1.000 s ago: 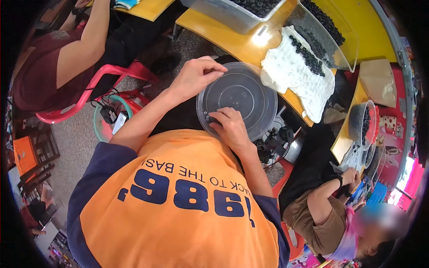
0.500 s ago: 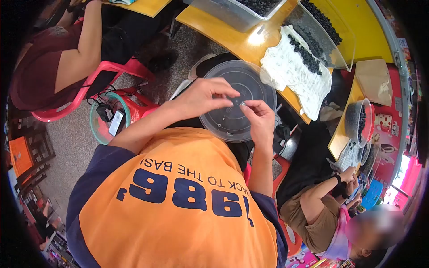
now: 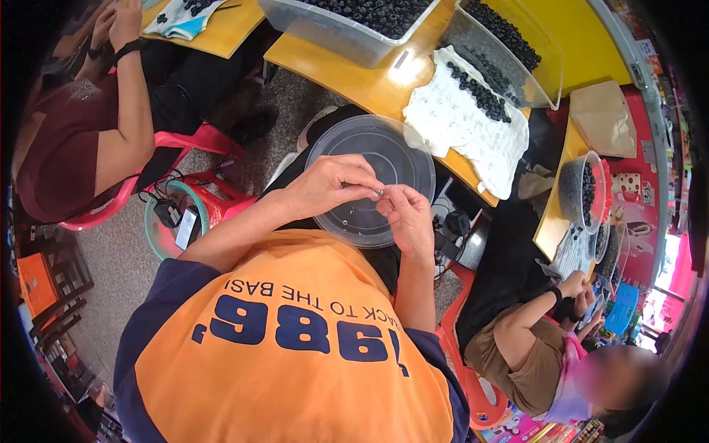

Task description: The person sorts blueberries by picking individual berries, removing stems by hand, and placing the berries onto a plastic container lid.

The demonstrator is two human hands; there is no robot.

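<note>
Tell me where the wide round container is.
In the head view, the wide round container is central, under the left hand and right hand, left of the white cloth.

Orange and navy amid yellow, pink and black

Toward six o'clock, the shirt (image 3: 295, 406) is orange, with navy sleeves (image 3: 166, 295) and navy lettering (image 3: 303, 329). Near the dial's centre, the tub (image 3: 384, 148) is colourless and see-through. Toward twelve, the worktop (image 3: 332, 70) is yellow. Between one and two, the cloth (image 3: 447, 118) is white, faintly patterned in grey; the round pieces (image 3: 480, 97) on it are black. At two, the paper bag (image 3: 604, 118) is tan. At ten, the chair (image 3: 196, 140) is pinkish red; at four, a co-worker's top (image 3: 543, 362) is brown.
</note>
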